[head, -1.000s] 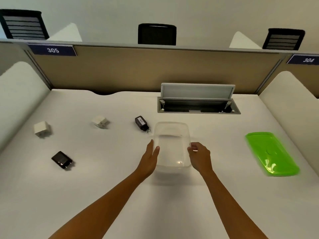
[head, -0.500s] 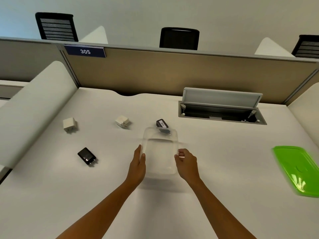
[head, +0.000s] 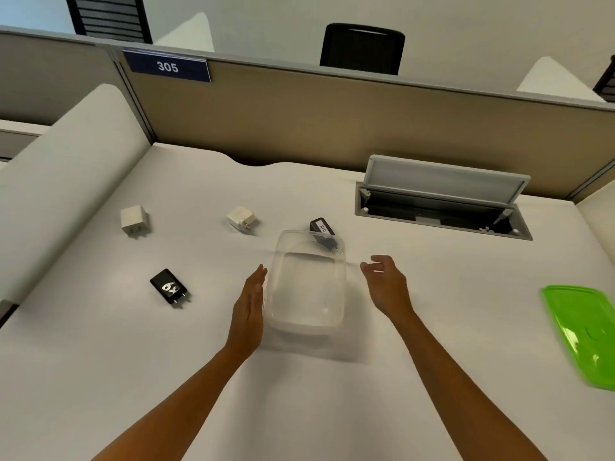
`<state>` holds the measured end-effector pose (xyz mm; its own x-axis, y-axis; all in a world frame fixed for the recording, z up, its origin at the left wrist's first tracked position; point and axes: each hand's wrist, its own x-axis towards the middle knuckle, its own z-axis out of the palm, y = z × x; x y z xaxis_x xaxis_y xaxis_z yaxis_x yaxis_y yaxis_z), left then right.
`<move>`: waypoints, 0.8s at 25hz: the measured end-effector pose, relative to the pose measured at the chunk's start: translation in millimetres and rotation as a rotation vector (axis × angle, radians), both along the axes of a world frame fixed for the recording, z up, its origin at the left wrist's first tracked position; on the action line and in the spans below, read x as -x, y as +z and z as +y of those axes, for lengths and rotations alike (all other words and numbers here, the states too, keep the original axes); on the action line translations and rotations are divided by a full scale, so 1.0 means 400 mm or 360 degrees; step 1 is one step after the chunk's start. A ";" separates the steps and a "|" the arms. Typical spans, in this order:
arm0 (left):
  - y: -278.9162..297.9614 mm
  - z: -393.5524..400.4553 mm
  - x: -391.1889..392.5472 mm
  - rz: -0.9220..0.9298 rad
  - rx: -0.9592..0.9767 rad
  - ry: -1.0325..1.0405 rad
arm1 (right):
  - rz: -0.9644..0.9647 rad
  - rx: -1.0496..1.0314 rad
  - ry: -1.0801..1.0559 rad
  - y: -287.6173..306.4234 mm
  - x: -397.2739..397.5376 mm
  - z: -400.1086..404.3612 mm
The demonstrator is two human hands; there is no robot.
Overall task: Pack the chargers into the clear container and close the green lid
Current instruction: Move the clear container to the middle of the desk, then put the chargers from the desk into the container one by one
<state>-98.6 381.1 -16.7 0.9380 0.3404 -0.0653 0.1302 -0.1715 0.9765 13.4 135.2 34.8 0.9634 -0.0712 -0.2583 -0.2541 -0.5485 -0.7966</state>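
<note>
The clear container (head: 307, 281) stands empty in the middle of the white desk. My left hand (head: 248, 307) is flat against its left side, fingers straight. My right hand (head: 387, 286) hovers a little to the right of it, fingers apart, holding nothing. A black charger with a white label (head: 322, 226) lies just behind the container, partly seen through its far wall. Another black charger (head: 169, 286) lies to the left. Two white chargers (head: 133, 219) (head: 240, 218) sit farther back on the left. The green lid (head: 584, 331) lies at the right edge.
An open cable hatch (head: 442, 207) is set into the desk at the back right. A tan partition with a sign reading 305 (head: 167, 66) closes the back. White side dividers (head: 63, 181) bound the desk on the left and right.
My right hand has let go of the container and moved away to the right. The container has shifted left, in front of the labelled black charger. The view has swung left.
</note>
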 end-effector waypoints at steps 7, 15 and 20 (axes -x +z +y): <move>-0.084 0.066 0.073 -0.0248 -0.0627 -0.0277 | -0.0354 0.0617 0.0813 0.022 -0.252 0.037; -0.078 0.006 0.039 -0.0436 -0.1100 -0.0341 | -0.0453 0.1390 0.2034 -0.029 -0.418 0.130; -0.091 0.008 0.026 -0.0434 -0.1069 -0.0339 | -0.0838 0.1513 0.2058 -0.063 -0.421 0.097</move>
